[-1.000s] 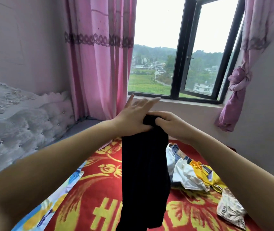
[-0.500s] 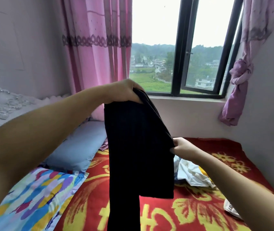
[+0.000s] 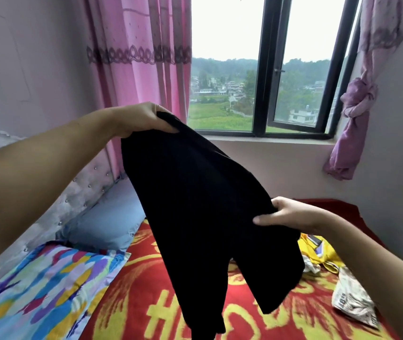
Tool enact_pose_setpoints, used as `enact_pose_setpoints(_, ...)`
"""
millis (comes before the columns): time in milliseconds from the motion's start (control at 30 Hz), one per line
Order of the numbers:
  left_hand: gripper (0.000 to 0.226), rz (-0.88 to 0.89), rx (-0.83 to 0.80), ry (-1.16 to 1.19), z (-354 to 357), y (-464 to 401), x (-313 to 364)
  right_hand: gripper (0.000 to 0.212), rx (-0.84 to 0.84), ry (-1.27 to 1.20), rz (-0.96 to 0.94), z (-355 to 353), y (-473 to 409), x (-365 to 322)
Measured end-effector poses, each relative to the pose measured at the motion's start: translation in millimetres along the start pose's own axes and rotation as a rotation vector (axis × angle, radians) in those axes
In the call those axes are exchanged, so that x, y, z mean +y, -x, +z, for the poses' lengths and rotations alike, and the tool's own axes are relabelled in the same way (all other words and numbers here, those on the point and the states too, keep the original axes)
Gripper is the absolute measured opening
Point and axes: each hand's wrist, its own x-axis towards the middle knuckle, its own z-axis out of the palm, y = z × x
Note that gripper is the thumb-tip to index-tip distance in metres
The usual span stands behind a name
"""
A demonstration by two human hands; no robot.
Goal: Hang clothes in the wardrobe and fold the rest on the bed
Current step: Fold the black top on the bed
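Observation:
A black garment [image 3: 195, 212] hangs in the air over the bed [image 3: 146, 315], spread between both hands. My left hand [image 3: 144, 119] grips its top edge, raised at upper left. Lower and to the right, my right hand [image 3: 286, 214] pinches its other edge with the thumb on top. The cloth's lower part falls in two hanging ends toward the red and yellow blanket. A yellow garment [image 3: 318, 253] and a pale patterned garment [image 3: 352, 298] lie on the bed at the right, partly hidden by the black cloth and my right arm.
A blue pillow [image 3: 107, 224] and a multicoloured pillow [image 3: 41, 290] lie at the left by the grey tufted headboard [image 3: 72, 200]. Pink curtains [image 3: 136, 69] flank a dark-framed window [image 3: 261, 119] behind the bed. No wardrobe is in view.
My hands, first together at the garment's top, have drawn apart: the left went up and left, the right down and right, spreading the black cloth wide. The view has swung slightly left.

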Motion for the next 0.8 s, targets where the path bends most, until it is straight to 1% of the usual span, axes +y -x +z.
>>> enact_pose_setpoints(33,0.015,-0.003,0.006,0.020,-1,-2,-3,0.010,-0.056,0.107,0.090,-7,-2,6)
enact_pose_setpoints(67,0.012,-0.007,0.015,0.037,-2,-5,-7,0.004,-0.065,0.220,0.152,-13,-4,15)
enact_pose_setpoints(100,0.011,-0.014,0.023,0.046,-4,-7,-10,0.002,-0.043,0.318,0.202,-17,-6,25)
enact_pose_setpoints(133,0.009,-0.026,0.023,0.041,-5,-8,-15,0.007,0.004,0.379,0.239,-21,-8,37)
enact_pose_setpoints(167,0.009,-0.046,0.012,0.018,-5,-10,-22,0.012,0.062,0.368,0.254,-25,-10,51)
enact_pose_setpoints(200,0.009,-0.073,-0.010,-0.026,-4,-11,-30,0.014,0.127,0.268,0.243,-26,-12,64)
enact_pose_setpoints(267,0.007,-0.134,-0.039,-0.191,0,-13,-50,0.012,0.272,-0.004,0.158,-27,-15,76)
enact_pose_setpoints(300,0.008,-0.143,-0.025,-0.283,3,-15,-59,0.013,0.343,-0.067,0.098,-29,-18,77)
enact_pose_setpoints(333,0.012,-0.126,0.020,-0.350,5,-17,-68,0.015,0.406,-0.056,0.037,-32,-23,75)
enact_pose_setpoints(400,0.018,-0.036,0.157,-0.368,6,-22,-80,0.020,0.450,0.065,-0.050,-41,-32,68)
enact_pose_setpoints(467,0.023,0.020,0.227,-0.249,3,-24,-88,0.019,0.386,0.226,-0.044,-46,-39,57)
enact_pose_setpoints(533,0.029,0.022,0.202,-0.141,-1,-25,-96,0.013,0.309,0.367,-0.013,-48,-44,51)
enact_pose_setpoints(600,0.035,0.023,0.180,-0.087,-4,-24,-103,0.010,0.331,0.382,-0.041,-50,-48,46)
enact_pose_setpoints(633,0.037,0.016,0.177,-0.053,-8,-23,-106,0.008,0.314,0.390,-0.040,-51,-49,43)
enact_pose_setpoints(667,0.037,-0.003,0.150,-0.021,-12,-21,-110,0.010,0.260,0.420,-0.004,-51,-49,41)
enact_pose_setpoints(700,0.035,-0.030,0.076,0.000,-17,-18,-114,0.012,0.180,0.446,0.057,-52,-48,38)
enact_pose_setpoints(800,0.026,-0.173,-0.278,0.043,-31,-12,-129,0.007,-0.062,0.409,0.257,-60,-41,33)
